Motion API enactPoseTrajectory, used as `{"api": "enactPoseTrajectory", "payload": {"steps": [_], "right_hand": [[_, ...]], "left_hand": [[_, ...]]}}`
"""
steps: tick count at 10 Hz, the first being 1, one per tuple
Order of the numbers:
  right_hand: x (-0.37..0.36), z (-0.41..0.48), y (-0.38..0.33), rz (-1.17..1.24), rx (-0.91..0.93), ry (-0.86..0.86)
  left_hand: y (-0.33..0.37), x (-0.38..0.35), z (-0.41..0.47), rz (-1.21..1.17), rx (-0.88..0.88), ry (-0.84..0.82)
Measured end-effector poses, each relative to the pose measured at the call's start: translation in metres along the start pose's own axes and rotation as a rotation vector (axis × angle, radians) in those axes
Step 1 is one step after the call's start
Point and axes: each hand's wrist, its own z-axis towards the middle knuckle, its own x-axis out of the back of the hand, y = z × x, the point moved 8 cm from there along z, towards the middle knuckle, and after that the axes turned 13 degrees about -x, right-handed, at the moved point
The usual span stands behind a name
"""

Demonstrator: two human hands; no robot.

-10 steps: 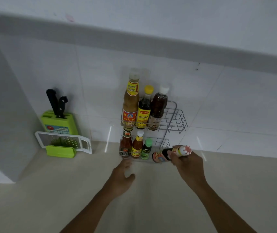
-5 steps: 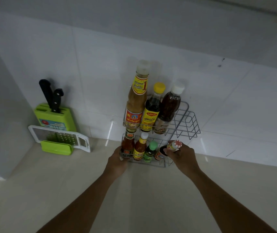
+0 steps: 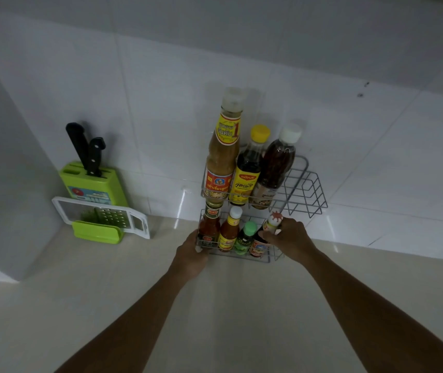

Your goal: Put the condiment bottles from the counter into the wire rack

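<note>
A two-tier grey wire rack [image 3: 306, 192] stands against the tiled wall. Its upper tier holds three tall bottles: an orange sauce bottle [image 3: 221, 154], a dark yellow-capped bottle [image 3: 248, 168] and a dark white-capped bottle [image 3: 275, 165]. In the lower tier stand two red sauce bottles [image 3: 209, 227], [image 3: 229, 230] and a small green-capped bottle [image 3: 245, 236]. My right hand [image 3: 291, 239] grips a small dark bottle with a white, red-splashed cap [image 3: 274, 220], upright at the lower tier's right end. My left hand [image 3: 192, 253] holds the rack's lower left front corner.
A green knife block [image 3: 93, 184] with two black-handled knives stands at the left against the wall. A white-framed grater with a green base [image 3: 99, 219] lies in front of it. The beige counter [image 3: 228, 305] stretches toward me.
My right hand has brought the small bottle from lying sideways in front of the rack to upright in the lower tier. My left hand moved forward and took hold of the rack's corner.
</note>
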Motion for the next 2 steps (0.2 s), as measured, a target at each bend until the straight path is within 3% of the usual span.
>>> {"api": "enactPoseTrajectory", "payload": {"steps": [2], "right_hand": [[-0.017, -0.017, 0.020, 0.059, -0.065, -0.075]], "left_hand": [[0.002, 0.002, -0.016, 0.020, 0.011, -0.080]]}}
